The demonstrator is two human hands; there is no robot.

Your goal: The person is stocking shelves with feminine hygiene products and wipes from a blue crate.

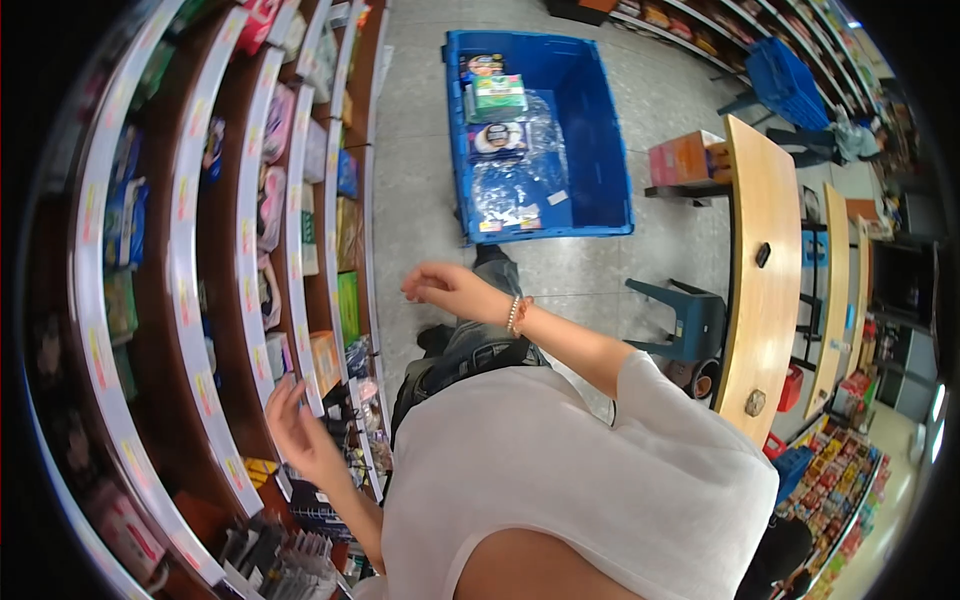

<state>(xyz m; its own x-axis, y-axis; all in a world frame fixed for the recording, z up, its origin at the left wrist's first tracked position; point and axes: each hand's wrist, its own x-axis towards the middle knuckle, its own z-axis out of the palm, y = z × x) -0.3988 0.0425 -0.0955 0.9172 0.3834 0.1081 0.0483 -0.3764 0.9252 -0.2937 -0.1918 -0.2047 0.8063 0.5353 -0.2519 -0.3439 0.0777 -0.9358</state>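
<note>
My left hand (300,431) is raised beside the shelf unit (300,315), empty, its fingers spread a little. Above the floor in front of me is my right hand (442,287), with loosely bent fingers, nothing in it and a beaded bracelet at the wrist. A blue plastic crate (619,157) lies ahead on the grey floor. Along its left side it holds a green and white pack (499,96), a dark blue pack with a white front (498,140), another dark pack (482,66) and crumpled clear plastic film (517,180). Neither hand touches the crate.
Shelves with packaged goods run along my left. To the right are a green plastic stool (686,319), a wooden table (757,300) with small objects on it, and a cardboard box (679,159). Farther off, a person (840,142) is near a blue crate (787,82).
</note>
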